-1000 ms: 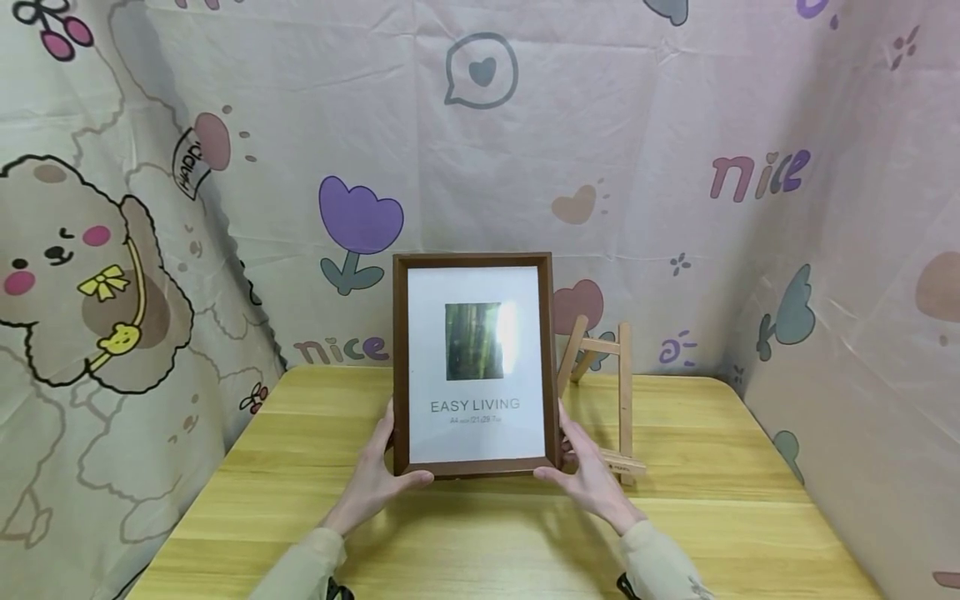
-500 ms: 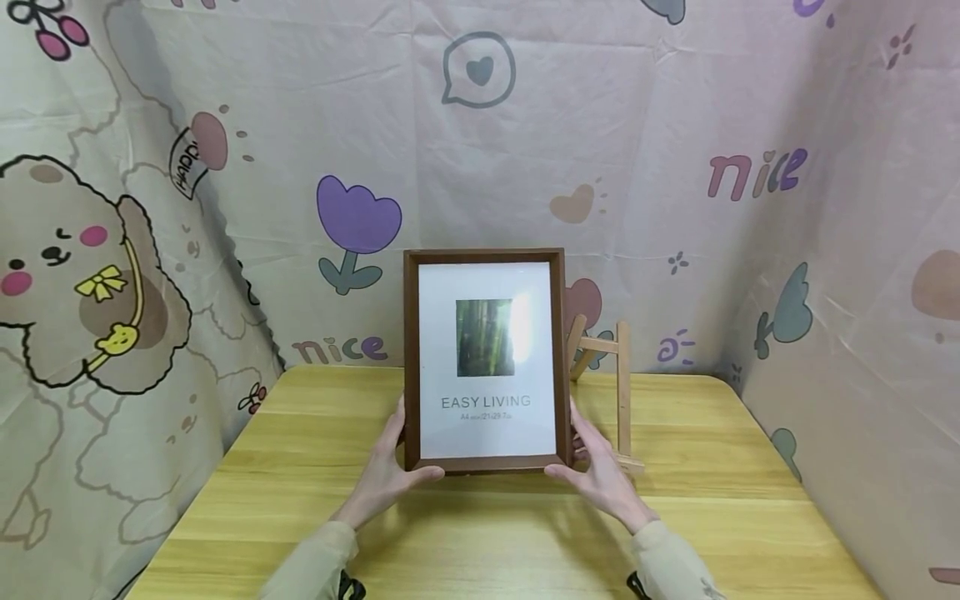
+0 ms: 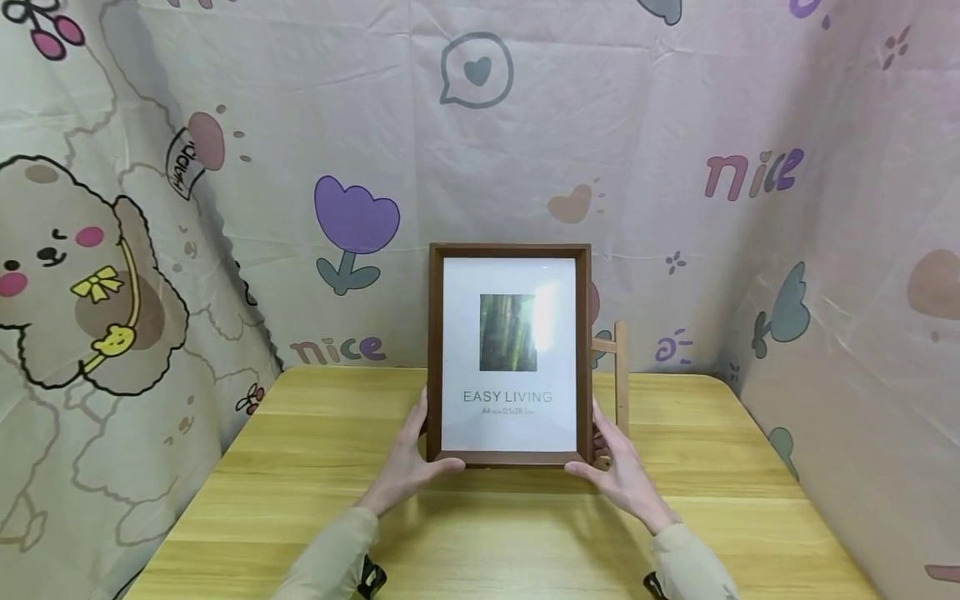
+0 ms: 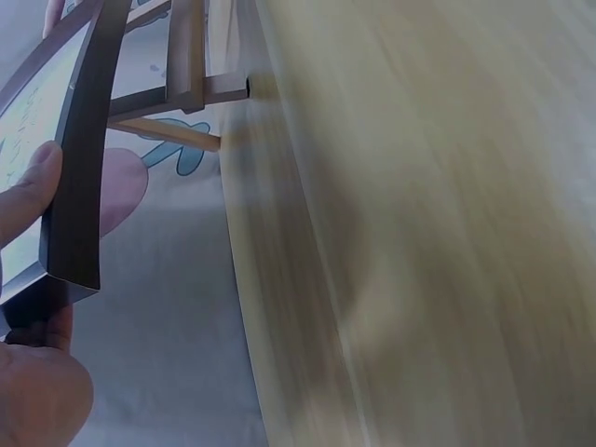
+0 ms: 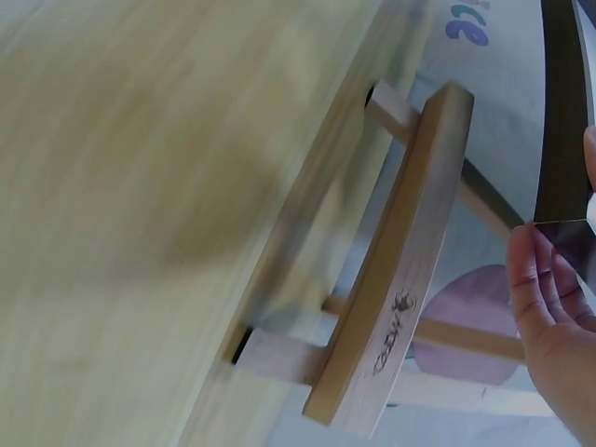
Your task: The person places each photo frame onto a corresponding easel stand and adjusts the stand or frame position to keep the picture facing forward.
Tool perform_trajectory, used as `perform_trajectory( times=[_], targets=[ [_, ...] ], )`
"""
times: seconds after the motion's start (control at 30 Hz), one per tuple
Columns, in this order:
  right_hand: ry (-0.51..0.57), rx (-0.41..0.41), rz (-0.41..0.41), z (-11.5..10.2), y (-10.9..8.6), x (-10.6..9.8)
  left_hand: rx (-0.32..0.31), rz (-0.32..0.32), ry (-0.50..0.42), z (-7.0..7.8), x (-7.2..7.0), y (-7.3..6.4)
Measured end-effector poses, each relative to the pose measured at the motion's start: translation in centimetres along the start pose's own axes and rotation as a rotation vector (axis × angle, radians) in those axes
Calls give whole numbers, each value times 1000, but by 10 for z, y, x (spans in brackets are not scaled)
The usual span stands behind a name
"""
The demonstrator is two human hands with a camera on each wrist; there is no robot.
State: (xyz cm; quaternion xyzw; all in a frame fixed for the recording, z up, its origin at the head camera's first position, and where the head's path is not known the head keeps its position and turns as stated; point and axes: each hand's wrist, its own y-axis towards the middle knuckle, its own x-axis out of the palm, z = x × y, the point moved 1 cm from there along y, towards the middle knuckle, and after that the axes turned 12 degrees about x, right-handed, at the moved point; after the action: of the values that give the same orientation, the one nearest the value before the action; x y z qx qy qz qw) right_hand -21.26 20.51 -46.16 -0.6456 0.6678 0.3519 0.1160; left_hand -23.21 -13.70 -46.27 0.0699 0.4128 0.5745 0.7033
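- Pinching the picture frame (image 3: 510, 354), center of view, by its lower corners, the left hand (image 3: 407, 471) and right hand (image 3: 624, 475) might tip it if either slackens.
- Bumped, the easel (image 3: 622, 379), right of center, could topple.

your head camera looks forward and down across the worktop (image 3: 510, 542), while your wrist cameras, closer and turned sideways, both catch the easel (image 5: 391, 261) and frame (image 3: 510, 350).

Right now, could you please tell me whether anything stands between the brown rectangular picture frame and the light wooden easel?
No separate object shows between the frame and the easel; only the right hand, gripping the frame's lower corner, has fingers behind it.
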Motion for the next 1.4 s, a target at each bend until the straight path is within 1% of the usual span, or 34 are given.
perform_trajectory(
  times=[0.13, 0.23, 0.33, 0.47, 0.57, 0.77, 1.0, 1.23, 1.4],
  targets=[
    [-8, 14, 20, 4, -1, -5, -4, -9, -7, 2, 5, 5],
    [-48, 34, 38, 7, -2, -8, -7, -15, -7, 2, 9, 9],
    [-32, 46, 41, 10, -3, -12, -6, -24, -13, 2, 13, 13],
    [2, 2, 63, 14, -3, -17, -12, -34, -28, 4, 18, 19],
    [-15, -45, 97, 18, -1, -20, -5, -35, -36, 5, 23, 22],
    [-12, -67, 117, 25, -1, -24, -17, -52, -36, 4, 31, 28],
    [-11, -44, 127, 29, -4, -29, -7, -61, -60, 0, 39, 35],
    [21, -16, 122, 33, -5, -32, 38, -71, -61, -2, 47, 43],
    [50, 22, 112, 37, -6, -36, 47, -84, -75, -5, 52, 48]
  ],
)
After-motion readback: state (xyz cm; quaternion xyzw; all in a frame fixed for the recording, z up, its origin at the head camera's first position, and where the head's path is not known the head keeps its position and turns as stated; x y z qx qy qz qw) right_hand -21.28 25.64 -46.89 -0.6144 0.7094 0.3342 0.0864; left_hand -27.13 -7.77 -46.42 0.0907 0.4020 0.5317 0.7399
